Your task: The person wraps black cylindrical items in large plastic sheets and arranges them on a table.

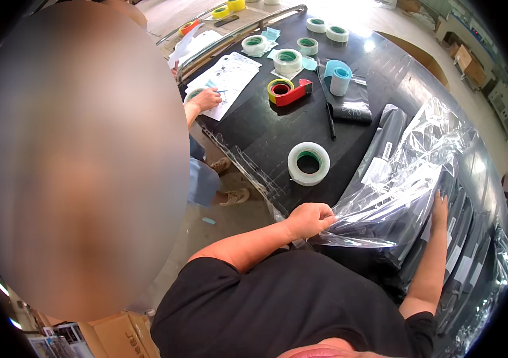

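My left hand (310, 221) is closed in a pinch on the near left edge of a large clear plastic bag (412, 173). The crinkled film spreads over the right part of the black table, and dark flat packages with white labels show beneath or through it. At the bag's right side, my right hand (439, 209) has its fingers curled at the film, with the fingertips partly hidden. Beside that hand lies a row of black wrapped packages (460, 238). Ahead of my left hand, a big roll of clear tape (309, 163) lies flat on the table.
Farther back on the table (361, 59) are a red tape dispenser (293, 94), several tape rolls, a blue roll (340, 80) on a black packet, and paper sheets (233, 77). A co-worker's hand (206, 100) rests over the papers at left. A metal rail (242, 33) borders the far left edge.
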Available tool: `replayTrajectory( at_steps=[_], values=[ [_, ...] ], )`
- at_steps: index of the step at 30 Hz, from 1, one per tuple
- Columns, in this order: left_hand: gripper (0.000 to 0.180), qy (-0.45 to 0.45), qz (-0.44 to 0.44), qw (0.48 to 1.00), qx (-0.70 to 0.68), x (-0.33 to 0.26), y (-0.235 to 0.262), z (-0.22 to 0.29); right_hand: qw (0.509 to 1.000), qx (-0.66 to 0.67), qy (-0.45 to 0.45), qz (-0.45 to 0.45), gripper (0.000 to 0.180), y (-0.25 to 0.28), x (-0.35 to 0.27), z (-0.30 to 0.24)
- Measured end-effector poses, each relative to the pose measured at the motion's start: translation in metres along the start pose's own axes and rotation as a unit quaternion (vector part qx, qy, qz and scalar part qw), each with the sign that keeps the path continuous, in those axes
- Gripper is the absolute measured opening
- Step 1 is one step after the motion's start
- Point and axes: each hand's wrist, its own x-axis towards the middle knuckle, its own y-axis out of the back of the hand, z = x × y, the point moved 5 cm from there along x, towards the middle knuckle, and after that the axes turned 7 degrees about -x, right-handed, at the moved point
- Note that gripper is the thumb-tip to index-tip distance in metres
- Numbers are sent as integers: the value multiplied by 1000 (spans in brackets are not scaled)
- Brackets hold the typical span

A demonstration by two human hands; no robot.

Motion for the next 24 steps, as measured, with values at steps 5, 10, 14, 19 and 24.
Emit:
replayTrajectory(
  at_steps=[5, 10, 14, 19, 24],
  values=[
    [23, 2, 11, 1000, 9, -2, -6, -4, 974, -208, 27, 84, 78, -6, 14, 22],
    [28, -64, 77, 994, -38, 12, -2, -11, 970, -66, 98, 213, 52, 21, -3, 27],
    [35, -70, 118, 976, -166, 25, 26, -6, 969, 119, 50, 212, 47, 64, -25, 35],
    [32, -37, 155, 962, -224, 59, 33, 5, 931, 297, -19, 211, 34, 120, -88, 62],
    [35, -69, 177, 958, -216, 93, 51, 10, 858, 438, -28, 266, 24, 149, -158, 86]
  ],
)
